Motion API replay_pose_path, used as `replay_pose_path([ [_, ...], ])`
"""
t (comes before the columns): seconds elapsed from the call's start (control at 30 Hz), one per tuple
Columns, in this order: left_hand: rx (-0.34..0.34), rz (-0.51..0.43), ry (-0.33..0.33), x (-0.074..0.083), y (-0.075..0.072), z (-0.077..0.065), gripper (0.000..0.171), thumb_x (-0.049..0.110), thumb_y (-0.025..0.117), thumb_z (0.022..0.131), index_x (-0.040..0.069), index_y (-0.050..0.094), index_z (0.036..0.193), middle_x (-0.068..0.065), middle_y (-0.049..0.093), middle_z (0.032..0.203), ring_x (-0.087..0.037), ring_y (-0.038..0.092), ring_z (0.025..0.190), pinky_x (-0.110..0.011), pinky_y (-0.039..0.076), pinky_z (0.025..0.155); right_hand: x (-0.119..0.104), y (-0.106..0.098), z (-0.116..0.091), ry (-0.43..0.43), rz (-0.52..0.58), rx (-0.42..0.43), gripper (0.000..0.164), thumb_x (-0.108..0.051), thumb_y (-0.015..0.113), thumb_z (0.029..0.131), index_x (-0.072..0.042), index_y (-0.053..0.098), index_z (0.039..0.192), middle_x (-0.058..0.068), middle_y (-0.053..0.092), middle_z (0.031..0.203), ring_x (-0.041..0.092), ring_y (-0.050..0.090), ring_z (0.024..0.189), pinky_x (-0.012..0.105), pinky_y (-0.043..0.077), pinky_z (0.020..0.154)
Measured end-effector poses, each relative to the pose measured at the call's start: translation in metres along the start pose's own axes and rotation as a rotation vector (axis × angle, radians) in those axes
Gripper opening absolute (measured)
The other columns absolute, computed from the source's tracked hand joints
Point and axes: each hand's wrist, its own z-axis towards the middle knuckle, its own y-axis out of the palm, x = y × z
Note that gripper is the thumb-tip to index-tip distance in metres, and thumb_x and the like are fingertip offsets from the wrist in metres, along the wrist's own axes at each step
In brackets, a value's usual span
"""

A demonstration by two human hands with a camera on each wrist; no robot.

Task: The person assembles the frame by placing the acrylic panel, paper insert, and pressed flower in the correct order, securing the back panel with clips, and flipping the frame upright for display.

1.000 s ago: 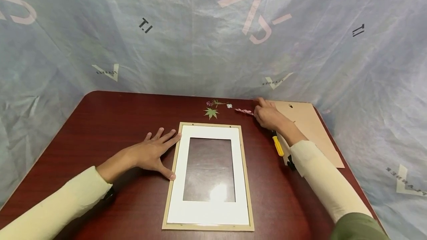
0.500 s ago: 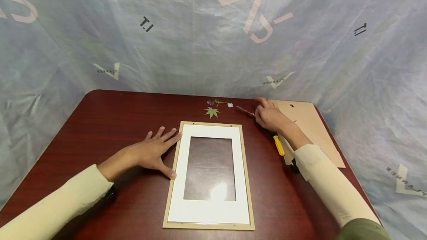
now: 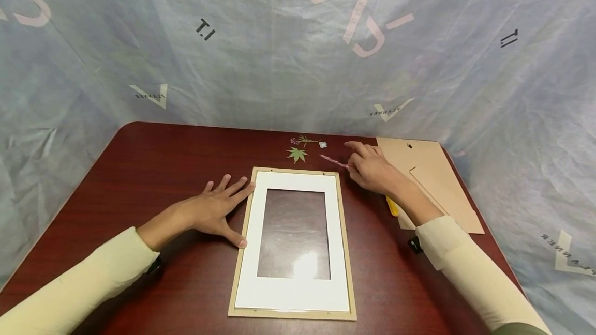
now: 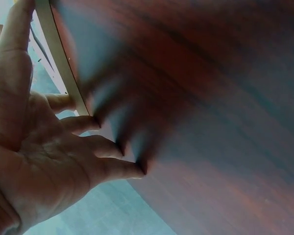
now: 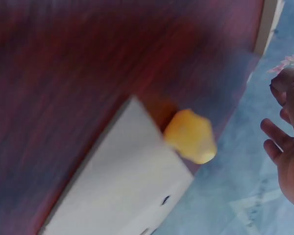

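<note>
My left hand (image 3: 211, 213) lies with spread, straight fingers at the left side of a light wooden picture frame (image 3: 293, 316); its thumb and index fingertip touch the rim. Inside the frame sits a white mat (image 3: 292, 296) around a rectangular opening. Beyond the frame's upper right corner, my right hand (image 3: 372, 170) pinches the stem end of a pink flower sprig (image 3: 332, 161), which points left. In the right wrist view the sprig's pink petals (image 5: 293, 60) show past the fingertips. A green maple-type leaf (image 3: 297, 155), a purple flower sprig (image 3: 295, 141) and a small white flower (image 3: 323, 145) lie behind the frame.
A tan backing board (image 3: 444, 185) lies at the table's right side, partly under my right forearm. Beside it is a yellow handle (image 3: 392, 207), mostly covered by the hand. Grey printed sheeting (image 3: 270, 66) hangs behind the dark red table (image 3: 153, 169).
My right hand has drawn the pink flower sprig off its spot, slightly left and nearer the frame. More of the board shows now. My left hand stays put on the frame.
</note>
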Motion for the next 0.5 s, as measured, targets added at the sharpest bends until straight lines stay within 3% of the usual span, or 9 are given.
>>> replay_pose_path([
  [0.23, -0.002, -0.001, -0.002, 0.001, 0.000, 0.000, 0.144, 0.074, 0.093, 0.080, 0.015, 0.012, 0.183, -0.024, 0.007, 0.190, -0.064, -0.002, 0.172, -0.090, 0.006, 0.129, -0.037, -0.006, 0.000, -0.120, -0.036, 0.080, 0.006, -0.005, 0.072, 0.101, -0.003, 0.071, 0.096, 0.026, 0.061, 0.157, 0.050, 0.067, 0.127, 0.062, 0.050, 0.104],
  [0.5, -0.003, 0.004, 0.002, -0.001, 0.001, 0.001, 0.144, 0.075, 0.092, 0.080, 0.016, 0.011, 0.183, -0.024, 0.006, 0.190, -0.064, -0.003, 0.172, -0.090, 0.005, 0.129, -0.083, -0.007, -0.001, -0.170, -0.086, 0.000, 0.011, -0.012, 0.074, 0.103, -0.008, 0.069, 0.095, 0.022, 0.061, 0.161, 0.044, 0.063, 0.140, 0.062, 0.052, 0.110],
])
